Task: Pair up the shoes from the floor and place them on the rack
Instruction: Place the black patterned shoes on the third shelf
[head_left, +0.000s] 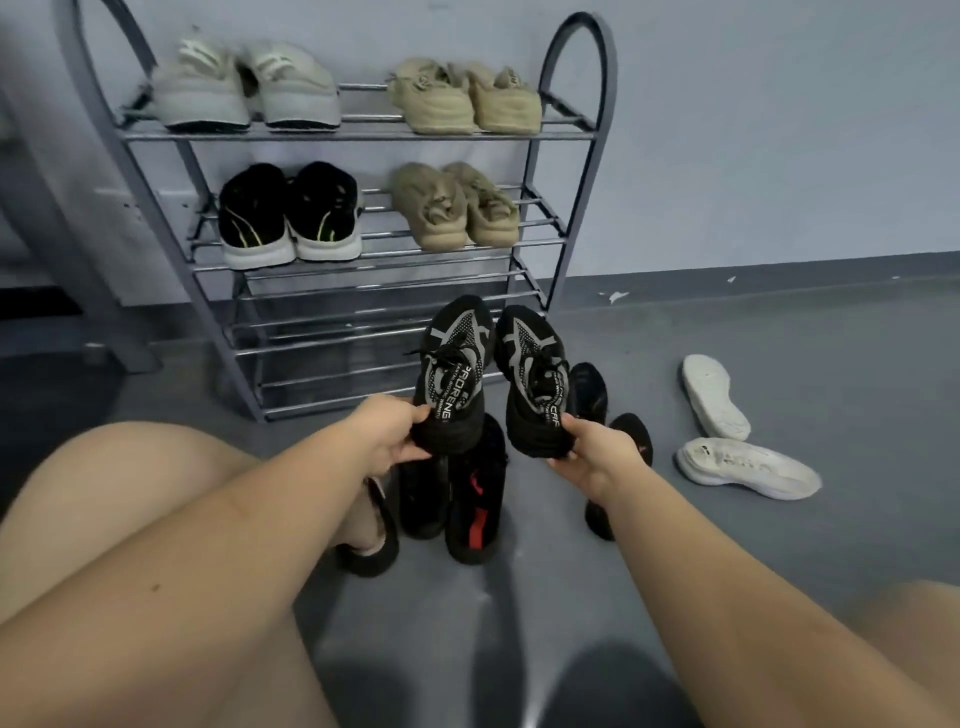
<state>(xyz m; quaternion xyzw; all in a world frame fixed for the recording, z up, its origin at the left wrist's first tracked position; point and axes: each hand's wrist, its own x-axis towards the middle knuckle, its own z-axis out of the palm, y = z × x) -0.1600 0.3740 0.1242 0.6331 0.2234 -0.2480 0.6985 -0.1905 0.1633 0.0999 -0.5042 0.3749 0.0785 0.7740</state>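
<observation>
Hands: left hand (387, 434) grasps heel of left black-grey sneaker (454, 371); right hand (592, 452) grasps heel of right black-grey sneaker (535, 379). Both shoes held off the floor, toes toward the rack (363, 254), just in front of its lower tiers.
Risk, grip: heel-only pinch, toes hang forward; a shoe could tip out and land on the pile beneath.
Risk, laces: loose lace on the left held shoe may snag a rack bar.
Risk, placement: tiers are spaced bars; a toe set short of a bar could slide through.
Risk, pairing: floor pile is mostly black, mismatch likely.
Count, in hands: 2, one pair.
Count, floor near rack foot: black shoes (475, 499) overlapping, about 5, cannot tell exactly; one shows red marks.
Count, floor right of rack: 2 white shoes (748, 467), soles showing, well apart from the pile.
Count, rack middle tier: 2 black-white (288, 215), 2 tan (452, 210).
Count, rack top tier: 2 grey-white (244, 88), 2 tan (465, 96).
Count, lower tiers: 0 shoes visible.
</observation>
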